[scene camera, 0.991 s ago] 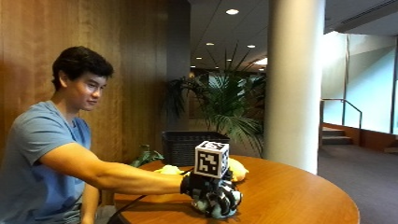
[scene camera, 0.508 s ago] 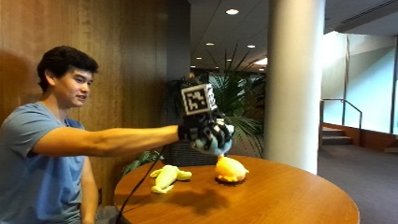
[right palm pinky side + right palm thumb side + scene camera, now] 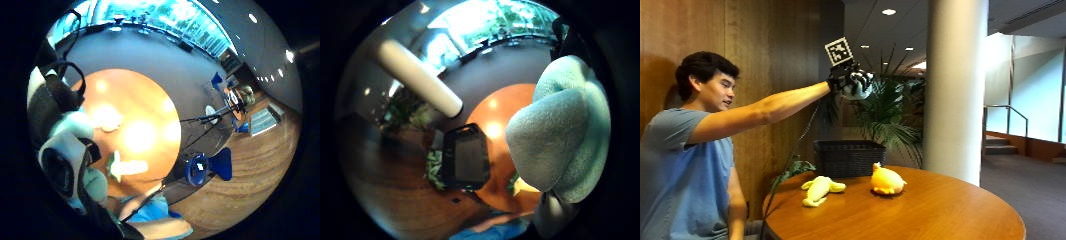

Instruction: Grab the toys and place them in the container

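The person (image 3: 686, 165) wears a blue short-sleeved T-shirt and a black glove (image 3: 843, 80)

3 toys (image 3: 887, 180), 1 container (image 3: 849, 158)

The outside view looks level across the round table (image 3: 906, 215) from just beyond its edge, toward the wood wall. Both palm views look down from high above the table (image 3: 135, 130), sharing its top; the thumb-side one also takes in the black container (image 3: 465, 157) beside the table's edge.
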A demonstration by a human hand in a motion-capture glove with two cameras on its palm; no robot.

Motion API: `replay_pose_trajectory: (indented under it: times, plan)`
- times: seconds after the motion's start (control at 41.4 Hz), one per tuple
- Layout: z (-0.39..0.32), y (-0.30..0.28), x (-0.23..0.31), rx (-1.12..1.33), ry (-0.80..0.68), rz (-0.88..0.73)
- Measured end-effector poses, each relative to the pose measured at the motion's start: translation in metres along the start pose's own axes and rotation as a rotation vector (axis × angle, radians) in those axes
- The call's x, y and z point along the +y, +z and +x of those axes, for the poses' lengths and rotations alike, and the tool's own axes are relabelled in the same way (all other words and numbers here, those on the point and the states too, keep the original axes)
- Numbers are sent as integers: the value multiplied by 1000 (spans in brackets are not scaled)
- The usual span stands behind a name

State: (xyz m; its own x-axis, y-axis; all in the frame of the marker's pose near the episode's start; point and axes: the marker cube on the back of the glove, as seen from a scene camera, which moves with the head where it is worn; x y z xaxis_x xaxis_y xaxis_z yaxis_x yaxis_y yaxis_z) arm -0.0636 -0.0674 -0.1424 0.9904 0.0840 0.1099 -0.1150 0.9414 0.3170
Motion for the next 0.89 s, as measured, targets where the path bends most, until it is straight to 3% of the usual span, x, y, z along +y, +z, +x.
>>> replay_pose_trajectory:
  times: [0.073, 0.242, 0.484, 0.677, 0.774, 0.895]
  plan:
    - [-45, 8, -2, -61, -19, -23]
    - [-104, 59, 14, 50, -169, -97]
    - [-138, 100, 42, -117, -208, -177]
    - [-188, 139, 63, -95, -226, -229]
    - [-209, 152, 67, -158, -158, -255]
    - [-196, 171, 83, -9, -294, -390]
